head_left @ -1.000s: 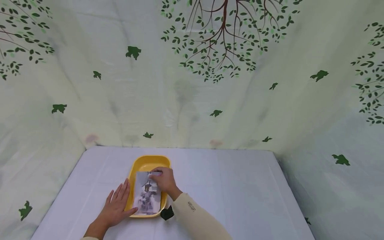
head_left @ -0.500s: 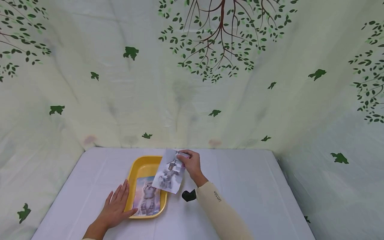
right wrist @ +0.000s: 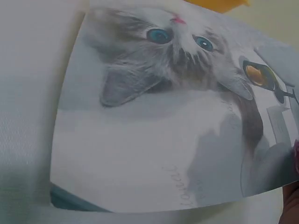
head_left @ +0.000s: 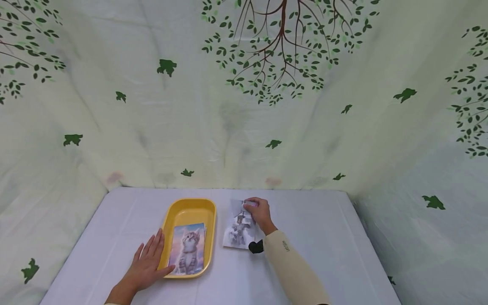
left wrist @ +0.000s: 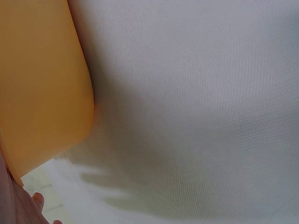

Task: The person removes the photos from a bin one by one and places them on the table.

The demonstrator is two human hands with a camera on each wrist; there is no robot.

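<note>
I watched the white cloth-covered table with the shallow yellow plastic tray as my landmark. Within the last second the grey-toned cat photo print went from lying on top of the stack inside the tray to lying on the cloth just right of the tray, clear of its rim. The right hand travelled with it and had the print's far edge pinched under curled fingers; I couldn't tell from the wrist view whether the print was fully flat. That uncovered the blue-sky kitten photo print, which now topped what sat in the tray's near half. The left hand hadn't shifted: fingers straight, flat on the cloth against the tray's left wall, thumb touching the near rim, holding nothing. My read: one print moved out, at least one left.
</note>
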